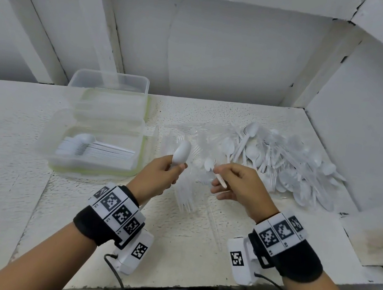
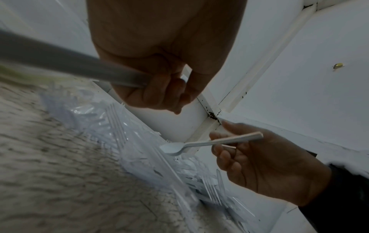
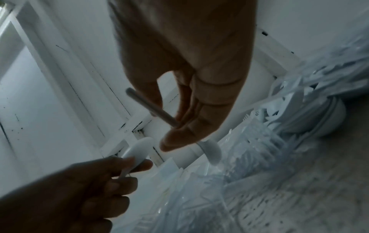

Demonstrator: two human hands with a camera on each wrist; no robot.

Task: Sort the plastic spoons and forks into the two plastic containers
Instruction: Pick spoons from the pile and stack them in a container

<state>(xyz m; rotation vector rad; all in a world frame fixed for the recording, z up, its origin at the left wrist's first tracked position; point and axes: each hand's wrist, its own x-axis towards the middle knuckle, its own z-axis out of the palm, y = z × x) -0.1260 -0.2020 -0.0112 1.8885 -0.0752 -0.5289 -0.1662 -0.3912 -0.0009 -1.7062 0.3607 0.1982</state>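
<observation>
White plastic fills both grips: a stack of spoons (image 1: 180,154) is clasped in the curled fingers of the left hand (image 1: 159,177), bowls up, and a single spoon (image 1: 214,171) is pinched by its handle in the right hand (image 1: 238,185). Both hands are held just above loose forks (image 1: 185,196) on the worktop (image 1: 10,145). A mixed pile (image 1: 287,167) lies to the right. Left, the near container (image 1: 93,146) holds stacked spoons; the far container (image 1: 108,90) stands behind, touching it.
</observation>
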